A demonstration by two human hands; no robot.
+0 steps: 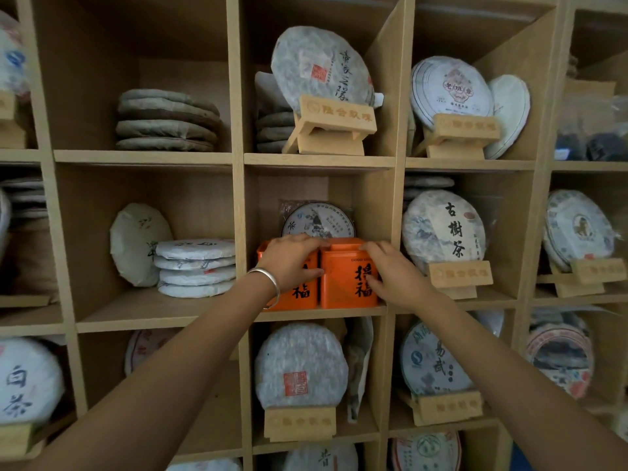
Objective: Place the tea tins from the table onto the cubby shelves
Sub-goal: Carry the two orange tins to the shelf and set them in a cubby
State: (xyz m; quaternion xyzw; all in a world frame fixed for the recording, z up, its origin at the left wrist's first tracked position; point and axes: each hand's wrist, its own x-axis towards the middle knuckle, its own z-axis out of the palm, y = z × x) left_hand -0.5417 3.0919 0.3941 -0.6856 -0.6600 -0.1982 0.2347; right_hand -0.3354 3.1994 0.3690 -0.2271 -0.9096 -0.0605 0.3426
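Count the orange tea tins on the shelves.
2, side by side in the middle cubby: left tin under the left hand, right tin under the right hand. Others may be hidden.

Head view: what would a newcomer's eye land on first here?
Two bright orange tea tins stand side by side at the front of the middle cubby, the left hand resting on one and the right hand on the other. A silver bangle circles the left wrist. Paper-wrapped tea cakes fill the surrounding cubbies, several on wooden stands.
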